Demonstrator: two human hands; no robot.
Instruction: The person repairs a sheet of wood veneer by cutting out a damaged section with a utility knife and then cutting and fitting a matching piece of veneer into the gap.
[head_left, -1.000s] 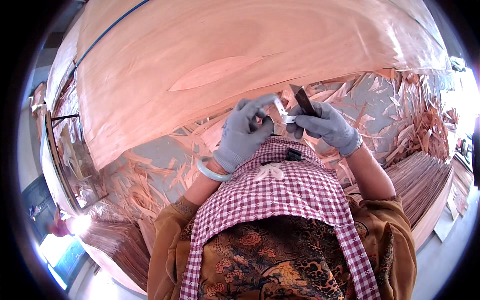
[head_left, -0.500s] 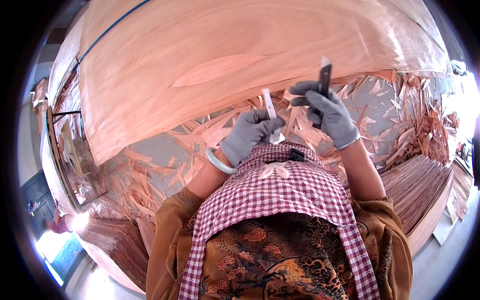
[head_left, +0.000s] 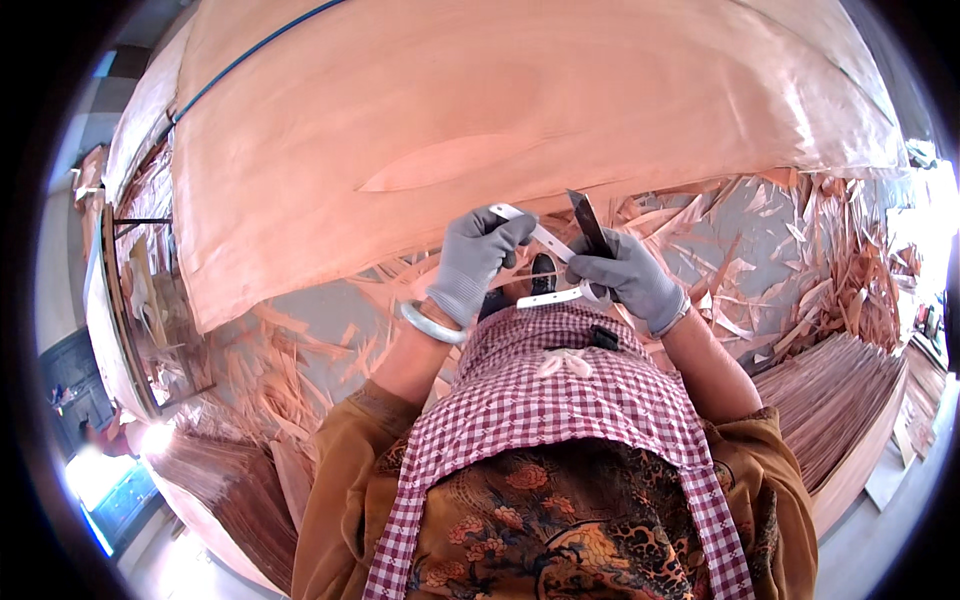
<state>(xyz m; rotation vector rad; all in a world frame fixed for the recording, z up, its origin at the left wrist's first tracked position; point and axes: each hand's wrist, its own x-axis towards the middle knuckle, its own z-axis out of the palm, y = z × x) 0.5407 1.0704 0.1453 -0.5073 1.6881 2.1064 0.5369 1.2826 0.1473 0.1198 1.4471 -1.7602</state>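
Note:
In grey gloves, both my hands are raised in front of the checked apron. My left hand [head_left: 475, 258] pinches one end of a white strip of tape with dark holes [head_left: 545, 238]. The strip runs slantwise to my right hand [head_left: 625, 275], whose fingers close on it. Another length of it curls out below the right fingers, its free end pointing left. That same right hand also grips a dark, flat-bladed cutter, apparently a utility knife [head_left: 590, 222], its tip pointing up and left. Beyond the hands lies a broad sheet of wood veneer [head_left: 480, 110] with a leaf-shaped patch in it.
Torn veneer scraps [head_left: 290, 350] litter the grey floor. Stacks of veneer sheets stand at the right [head_left: 835, 400] and lower left [head_left: 225, 490]. A blue cord [head_left: 255, 50] crosses the sheet's far left. A metal-framed rack [head_left: 150, 300] stands at the left.
My hands have come together; the right moved down and left, lowering the cutter. The tape now stretches between both hands, with its other end curling below the right one.

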